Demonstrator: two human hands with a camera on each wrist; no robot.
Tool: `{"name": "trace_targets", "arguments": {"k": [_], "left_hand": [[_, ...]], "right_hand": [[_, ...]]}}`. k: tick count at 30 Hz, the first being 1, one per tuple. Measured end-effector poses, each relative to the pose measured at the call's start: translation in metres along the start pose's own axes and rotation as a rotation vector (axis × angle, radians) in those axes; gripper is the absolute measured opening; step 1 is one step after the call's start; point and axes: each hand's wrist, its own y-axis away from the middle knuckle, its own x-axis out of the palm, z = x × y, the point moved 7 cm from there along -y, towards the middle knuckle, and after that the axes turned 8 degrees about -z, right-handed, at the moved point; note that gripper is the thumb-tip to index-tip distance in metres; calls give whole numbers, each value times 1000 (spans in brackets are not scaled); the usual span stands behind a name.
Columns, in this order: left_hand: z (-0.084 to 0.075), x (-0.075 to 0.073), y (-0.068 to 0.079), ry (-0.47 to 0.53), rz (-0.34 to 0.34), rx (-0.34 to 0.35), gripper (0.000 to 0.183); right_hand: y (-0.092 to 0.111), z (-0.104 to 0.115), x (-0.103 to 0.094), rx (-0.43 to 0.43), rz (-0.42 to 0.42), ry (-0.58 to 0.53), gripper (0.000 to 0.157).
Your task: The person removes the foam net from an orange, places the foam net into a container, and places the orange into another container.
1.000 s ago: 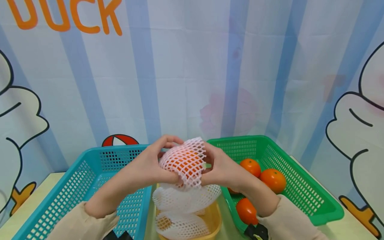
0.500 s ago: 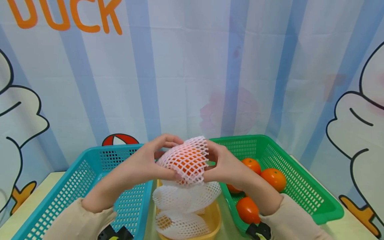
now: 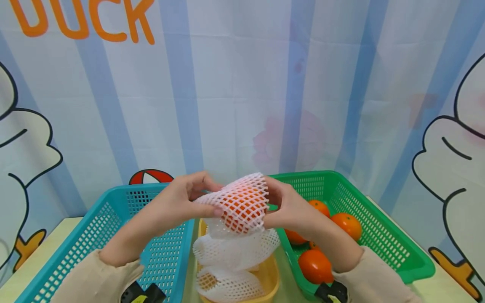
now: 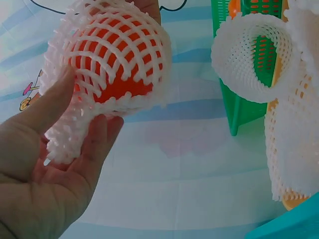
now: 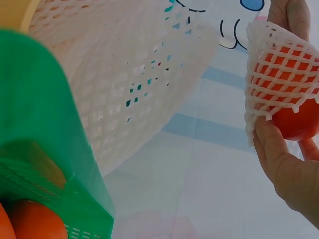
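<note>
Between the two hands, above the yellow tub, an orange (image 3: 242, 210) sits inside a white foam net sleeve (image 4: 104, 55). My left hand (image 3: 176, 204) pinches the narrowed, gathered end of the sleeve between thumb and fingers. On the other side my right hand (image 3: 289, 210) holds the orange at the sleeve's open rim, its fingers partly hidden by the net. Bare orange skin (image 5: 299, 122) shows past the rim in the right wrist view. The net is stretched over the rest of the fruit.
Below the hands stands a yellow tub (image 3: 273, 277) with several white foam nets (image 3: 235, 252) piled on it. To the right, a green basket (image 3: 394, 240) contains several oranges (image 3: 346, 227). A blue basket (image 3: 113, 219) is at the left. A striped curtain (image 3: 235, 105) hangs behind.
My left hand has slid left along the net, from around the fruit to the sleeve's narrow end. The right hand and the orange have shifted slightly right.
</note>
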Motion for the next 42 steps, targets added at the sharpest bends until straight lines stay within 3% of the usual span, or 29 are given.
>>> {"name": "trace_targets", "arguments": {"k": [12,28,33,38,42], "left_hand": [[3,-5,-1,3,-26,15,13],[9,-2,-8,0,-29,-8,12],[14,-5,-10,-47,-45,-5,12],[22,-6,-11,-112,-94,-39,13],[23,-3,-12,-264,-180,37,11]], "right_hand": [[1,-3,-11,46,-43,22,66],[4,-8,-36,143,-110,-89,63],[6,-9,-51,178,-172,-146,62],[10,-8,-62,196,-234,-109,63],[14,-6,-68,205,-270,-55,62]]}}
